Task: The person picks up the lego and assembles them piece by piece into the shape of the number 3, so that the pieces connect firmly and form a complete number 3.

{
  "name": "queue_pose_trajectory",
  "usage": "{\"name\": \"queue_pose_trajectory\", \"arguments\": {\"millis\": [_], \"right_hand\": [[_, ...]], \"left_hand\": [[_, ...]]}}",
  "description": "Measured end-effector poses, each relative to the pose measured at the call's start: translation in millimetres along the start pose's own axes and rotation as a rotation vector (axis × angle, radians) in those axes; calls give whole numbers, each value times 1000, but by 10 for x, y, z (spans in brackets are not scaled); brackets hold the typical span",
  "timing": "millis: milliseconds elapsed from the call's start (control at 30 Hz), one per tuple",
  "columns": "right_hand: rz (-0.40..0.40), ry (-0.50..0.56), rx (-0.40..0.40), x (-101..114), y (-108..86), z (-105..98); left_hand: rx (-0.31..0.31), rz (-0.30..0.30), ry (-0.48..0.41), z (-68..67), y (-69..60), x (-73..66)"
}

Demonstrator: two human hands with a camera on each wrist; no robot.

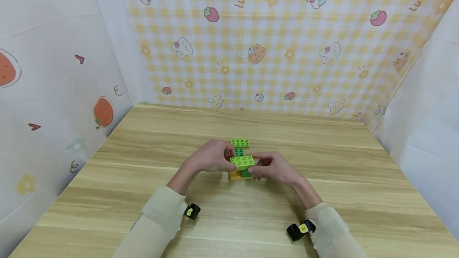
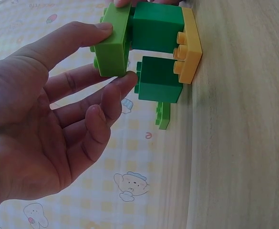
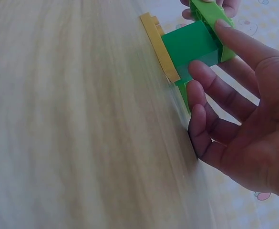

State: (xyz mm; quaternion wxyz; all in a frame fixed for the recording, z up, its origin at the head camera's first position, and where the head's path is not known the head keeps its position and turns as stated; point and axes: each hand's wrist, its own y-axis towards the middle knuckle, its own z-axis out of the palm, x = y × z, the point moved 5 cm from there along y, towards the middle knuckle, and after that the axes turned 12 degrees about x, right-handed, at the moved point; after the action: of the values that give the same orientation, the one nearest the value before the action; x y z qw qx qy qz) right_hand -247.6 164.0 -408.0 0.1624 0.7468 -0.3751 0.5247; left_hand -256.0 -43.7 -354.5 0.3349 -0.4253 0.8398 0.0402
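Note:
A light green eight-stud brick [image 1: 242, 162] [image 2: 113, 43] is pinched at its left end by my left hand [image 1: 214, 157] and at its right end by my right hand [image 1: 275, 167]. Directly beneath it, a dark green brick [image 2: 157, 27] [image 3: 189, 44] stands on one end of a yellow plate [image 2: 191, 50] [image 1: 235, 176]. The light green brick sits slightly tilted over that brick's studs; whether it is pressed on, I cannot tell. Both hands' lower fingers curve loosely below it, touching nothing clearly.
Behind the stack is a second dark green brick [image 2: 160, 78] [image 1: 240, 152]. Farther back lies a thinner light green piece [image 1: 240, 143] [image 2: 163, 116] with studs up. The wooden tabletop [image 1: 229, 214] reaches a patterned cloth wall [image 1: 229, 79] at the back.

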Motion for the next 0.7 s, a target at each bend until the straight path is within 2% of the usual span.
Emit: {"name": "queue_pose_trajectory", "arguments": {"millis": [700], "right_hand": [[15,-13,-15,37,-9,8]], "left_hand": [[10,3,-4,6,0,2]]}}
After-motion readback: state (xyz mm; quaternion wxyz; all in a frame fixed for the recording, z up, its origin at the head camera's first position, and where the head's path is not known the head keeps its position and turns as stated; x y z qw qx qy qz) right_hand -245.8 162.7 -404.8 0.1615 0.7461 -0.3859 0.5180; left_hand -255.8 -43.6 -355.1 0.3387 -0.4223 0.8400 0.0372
